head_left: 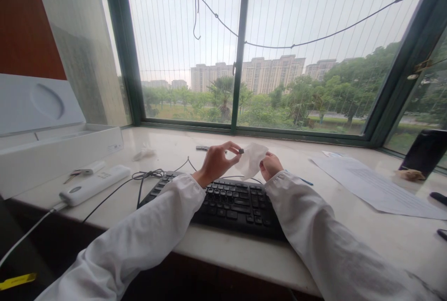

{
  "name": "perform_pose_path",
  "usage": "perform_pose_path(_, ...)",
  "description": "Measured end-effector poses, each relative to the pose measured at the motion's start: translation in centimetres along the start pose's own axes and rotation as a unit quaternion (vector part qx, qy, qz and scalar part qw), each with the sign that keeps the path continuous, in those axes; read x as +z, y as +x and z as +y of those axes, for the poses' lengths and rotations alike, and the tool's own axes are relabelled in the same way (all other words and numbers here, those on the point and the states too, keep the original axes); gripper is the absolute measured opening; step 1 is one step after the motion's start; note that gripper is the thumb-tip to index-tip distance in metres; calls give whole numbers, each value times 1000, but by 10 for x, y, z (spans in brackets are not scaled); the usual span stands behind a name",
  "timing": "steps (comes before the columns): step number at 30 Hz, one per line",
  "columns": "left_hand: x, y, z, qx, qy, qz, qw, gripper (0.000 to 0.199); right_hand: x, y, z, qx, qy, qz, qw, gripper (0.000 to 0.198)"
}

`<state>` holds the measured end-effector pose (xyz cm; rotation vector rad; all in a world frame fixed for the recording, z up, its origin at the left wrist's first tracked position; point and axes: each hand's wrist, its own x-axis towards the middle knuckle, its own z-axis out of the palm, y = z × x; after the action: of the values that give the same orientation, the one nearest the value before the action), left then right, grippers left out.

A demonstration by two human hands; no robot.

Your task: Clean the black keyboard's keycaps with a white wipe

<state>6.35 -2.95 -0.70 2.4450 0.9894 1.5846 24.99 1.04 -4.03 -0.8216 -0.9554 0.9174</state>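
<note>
Above the keyboard, what seems a keycap is pinched between thumb and forefinger of the left hand; a tissue is pinched in the fingers of the right hand. The keycap, small and lightly gripped, could be dropped; the thin tissue could be torn if pulled. Print on the sheet and box cannot be read.

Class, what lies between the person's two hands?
In the head view: a whitish sheet held by the right hand, and a small dark piece pinched by the left hand.
</note>
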Motion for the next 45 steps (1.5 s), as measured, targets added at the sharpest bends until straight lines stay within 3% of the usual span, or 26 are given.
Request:
perform_pose_path(5, -1, 1, -1, -5, 2, 1, 1000, 18, -5, 0, -15, 34, 19, 114, 993, 27)
perform_pose_path(9, -1, 1, -1, -3, 3, 1, 1000, 19, -18, 6, -22, -9, -44, 219, 975, 28)
perform_pose_path(11, -1, 1, -2, -2, 2, 0, 1000, 20, -25, 9, -23, -38, -111, 233, 965, 28)
perform_pose_path(17, -1, 2, -1, -5, -3, -4, 1000, 23, -24, -2, -28, -119, -301, 135, 937, 43)
perform_pose_path(21, -2, 2, 0, -5, 0, -8, 1000, 25, -3, -19, -36, -106, -300, -29, 948, 34)
perform_pose_path(25, -3, 2, 1, -7, 1, -8, 1000, 29, 9, -29, -38, -120, -277, -117, 946, 33)
perform_pose_path(31, -4, 3, 0, -7, 8, -18, 1000, 27, 7, -27, -32, -96, -251, -154, 951, 39)
perform_pose_path(45, -1, 1, -6, 14, 24, -42, 999, 21, 6, -24, -21, -128, -266, -168, 941, 37)
